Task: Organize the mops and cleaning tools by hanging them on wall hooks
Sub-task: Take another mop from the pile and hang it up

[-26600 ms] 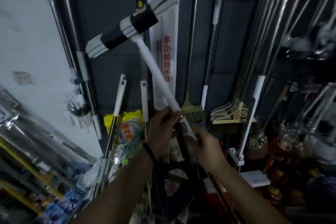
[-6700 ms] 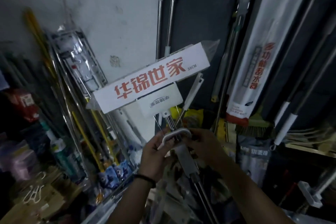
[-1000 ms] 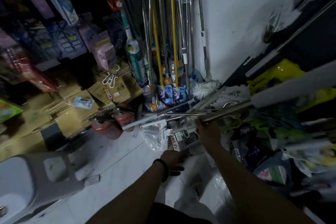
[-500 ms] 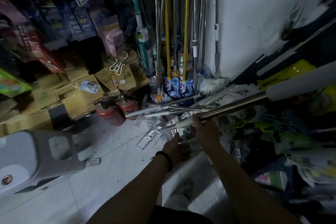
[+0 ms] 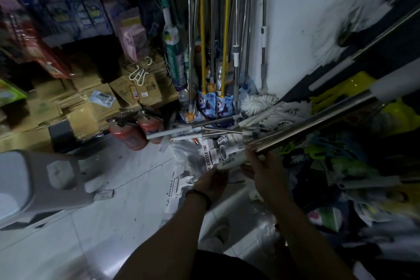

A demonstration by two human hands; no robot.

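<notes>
Clamps right fingers (image 5: pixel 252 154) round the low end of the steel pole (image 5: pixel 318 120), with the right hand (image 5: pixel 264 171) just beneath it. Pinches the white labelled mop head (image 5: pixel 230 159) from under with curled left fingers (image 5: pixel 219 169); keeps the left hand (image 5: pixel 212 180) just below the pole's low end, a black band (image 5: pixel 201 195) at the wrist. Holds the pole slanted and off the floor, rising rightward into a white grip (image 5: pixel 395 85).

Just beyond the pole's low end: loose handles (image 5: pixel 181 132) lying crossed on the white tiles (image 5: pixel 113 211). Left of the pole, past those: two red extinguishers (image 5: pixel 136 134), then cardboard boxes (image 5: pixel 100 100), then a grey stool (image 5: pixel 34 179).

Above the pole: yellow and steel handles (image 5: pixel 225 29) upright in the corner, a white string mop (image 5: pixel 259 100) at their foot, white wall (image 5: pixel 306 18) beside. Under the pole's raised part: a heap of bright packets (image 5: pixel 341 161), too blurred to name.
</notes>
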